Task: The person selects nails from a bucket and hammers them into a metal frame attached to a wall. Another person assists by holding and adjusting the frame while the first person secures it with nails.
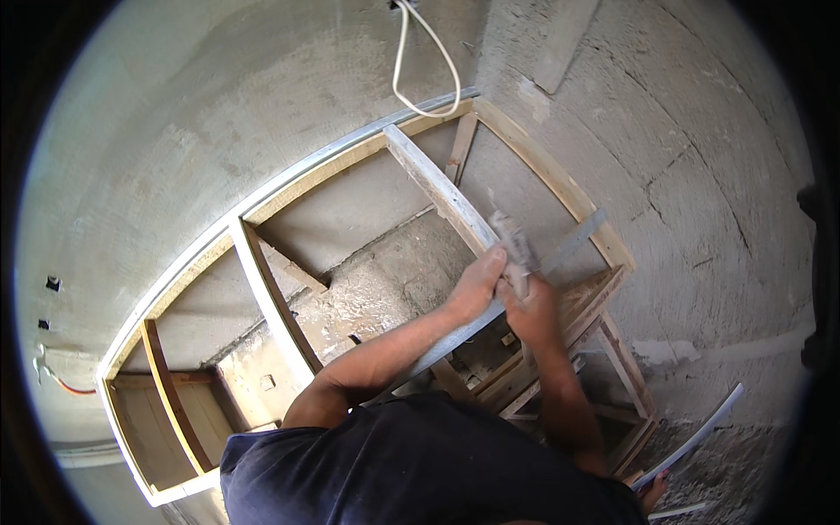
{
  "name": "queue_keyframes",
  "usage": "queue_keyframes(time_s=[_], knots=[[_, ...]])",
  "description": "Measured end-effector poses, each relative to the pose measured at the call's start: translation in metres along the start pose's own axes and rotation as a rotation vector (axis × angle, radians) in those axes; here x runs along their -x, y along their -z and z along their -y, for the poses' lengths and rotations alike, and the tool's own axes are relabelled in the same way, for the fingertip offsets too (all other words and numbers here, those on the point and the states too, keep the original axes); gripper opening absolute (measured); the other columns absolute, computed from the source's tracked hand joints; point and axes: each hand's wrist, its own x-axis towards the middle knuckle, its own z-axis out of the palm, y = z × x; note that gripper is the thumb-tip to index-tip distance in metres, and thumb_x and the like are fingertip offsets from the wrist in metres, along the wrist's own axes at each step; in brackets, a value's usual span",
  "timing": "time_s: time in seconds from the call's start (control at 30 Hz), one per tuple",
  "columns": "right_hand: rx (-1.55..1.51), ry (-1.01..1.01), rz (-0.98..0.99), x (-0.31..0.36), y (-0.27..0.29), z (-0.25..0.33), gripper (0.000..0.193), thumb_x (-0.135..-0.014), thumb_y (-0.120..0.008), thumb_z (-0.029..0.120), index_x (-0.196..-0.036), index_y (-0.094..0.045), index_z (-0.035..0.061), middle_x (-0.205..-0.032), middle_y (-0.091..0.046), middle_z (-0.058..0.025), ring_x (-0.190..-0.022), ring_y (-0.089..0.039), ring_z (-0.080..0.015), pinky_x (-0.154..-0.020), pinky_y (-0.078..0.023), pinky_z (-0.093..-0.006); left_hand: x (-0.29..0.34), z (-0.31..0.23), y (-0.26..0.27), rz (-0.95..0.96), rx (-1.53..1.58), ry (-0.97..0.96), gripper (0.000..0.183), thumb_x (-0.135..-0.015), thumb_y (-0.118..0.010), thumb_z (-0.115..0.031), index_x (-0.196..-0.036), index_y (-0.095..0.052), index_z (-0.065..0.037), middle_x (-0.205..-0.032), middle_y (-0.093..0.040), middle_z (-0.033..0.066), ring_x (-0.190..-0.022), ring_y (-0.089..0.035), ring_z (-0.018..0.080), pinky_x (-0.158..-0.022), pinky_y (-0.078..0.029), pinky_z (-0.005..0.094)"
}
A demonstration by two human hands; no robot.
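left hand [477, 284] fingers gripping metal strip [573, 243] | right hand [532, 308] fingers clasping snips [516, 249]

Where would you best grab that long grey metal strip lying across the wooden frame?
Grip the metal strip on its free upper end, coming from the right. It is thin and flat, so pinch its faces. The left hand and right hand already crowd its middle.

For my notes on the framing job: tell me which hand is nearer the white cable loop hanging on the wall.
Left. The left hand rests on the long metal strip, below the white cable loop; the right hand grips a tool, lower and farther right.
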Motion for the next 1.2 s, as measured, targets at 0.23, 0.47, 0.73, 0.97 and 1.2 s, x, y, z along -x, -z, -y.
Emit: queue_keyframes(time_s=[0.23, 0.47, 0.73, 0.97, 1.2], knots=[[0.283, 0.105, 0.153, 0.003, -0.012, 0.010, 0.015, -0.080, -0.073, 0.007, -0.093, -0.069, 0.0006, -0.092, -0.065, -0.0195, -0.087, -0.065, -0.0453, -0.075, -0.053, -0.0509, 0.022, 0.007, 0.002, -0.092, -0.096, -0.082, 0.068, -0.114, -0.030, -0.055, -0.158, -0.044, -0.005, -0.091, -0.058, 0.0003, -0.081, -0.054, 0.0088, -0.077, -0.047, 0.0296], [0.307, 0.116, 0.302, 0.008, -0.010, 0.005, 0.020, -0.080, -0.075, 0.009, -0.098, -0.072, 0.0022, -0.098, -0.068, -0.0184, -0.094, -0.067, -0.0426, -0.082, -0.054, -0.0487, 0.033, 0.033, -0.004, -0.044, 0.354, 0.165, 0.067, -0.114, -0.028, -0.057, -0.150, -0.051, -0.005, -0.121, -0.068, 0.0110, -0.105, -0.067, 0.0213, -0.090, -0.052, 0.0344], [0.214, 0.133, 0.337, 0.008, -0.002, 0.000, 0.029, -0.082, -0.083, 0.017, -0.100, -0.069, -0.0006, -0.103, -0.068, -0.0201, -0.098, -0.067, -0.0422, -0.087, -0.054, -0.0473, 0.045, 0.011, 0.003, 0.081, 0.784, 0.541, 0.057, -0.112, -0.035, -0.060, -0.129, -0.061, -0.013, -0.066, -0.051, -0.0051, -0.047, -0.040, 0.0065, -0.043, -0.030, 0.0231], [0.152, 0.066, 0.378, 0.004, 0.003, -0.004, 0.029, -0.086, -0.082, 0.020, -0.101, -0.070, -0.0008, -0.093, -0.068, -0.0201, -0.087, -0.068, -0.0396, -0.079, -0.053, -0.0450, 0.050, 0.006, 0.001, -0.041, 0.927, 0.831, 0.041, -0.110, -0.047, -0.049, -0.099, -0.063, -0.014, -0.065, -0.051, -0.0019, -0.045, -0.036, 0.0089, -0.041, -0.027, 0.0225], [0.036, -0.064, 0.256, -0.007, 0.007, -0.007, 0.022, -0.089, -0.080, 0.019, -0.095, -0.070, 0.0005, -0.084, -0.069, -0.0172, -0.075, -0.067, -0.0368, -0.070, -0.053, -0.0424, 0.039, 0.006, 0.011, -0.020, 0.879, 0.811, 0.032, -0.108, -0.056, -0.040, -0.096, -0.064, -0.011, -0.063, -0.051, -0.0004, -0.044, -0.036, 0.0092, -0.040, -0.026, 0.0248]])
